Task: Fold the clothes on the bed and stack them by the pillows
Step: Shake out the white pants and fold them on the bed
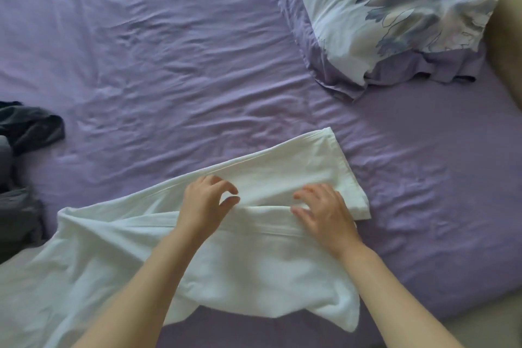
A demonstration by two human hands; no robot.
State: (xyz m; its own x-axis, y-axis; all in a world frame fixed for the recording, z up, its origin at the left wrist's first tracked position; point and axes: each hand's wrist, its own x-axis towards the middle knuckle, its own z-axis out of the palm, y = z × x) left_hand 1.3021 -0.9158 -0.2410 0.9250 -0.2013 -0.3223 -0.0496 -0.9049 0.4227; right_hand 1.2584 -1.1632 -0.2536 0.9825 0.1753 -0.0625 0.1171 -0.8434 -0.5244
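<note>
Resting on the white garment [254, 257] spread over the purple bed [141, 65], the left hand [203, 200] and right hand [324, 212] keep fingers loosely spread, gripping nothing; the floral pillow [389, 8] lies beyond.

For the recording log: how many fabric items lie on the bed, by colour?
White garment, under both hands: 1
Dark grey clothes, a heap at the left edge, pieces not separable: 1
Floral pillow: 1
Total: 3

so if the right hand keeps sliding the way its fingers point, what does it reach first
Probably the left hand: the right hand lies on the white garment with fingers pointing left toward it, only bare white cloth between them.
</note>
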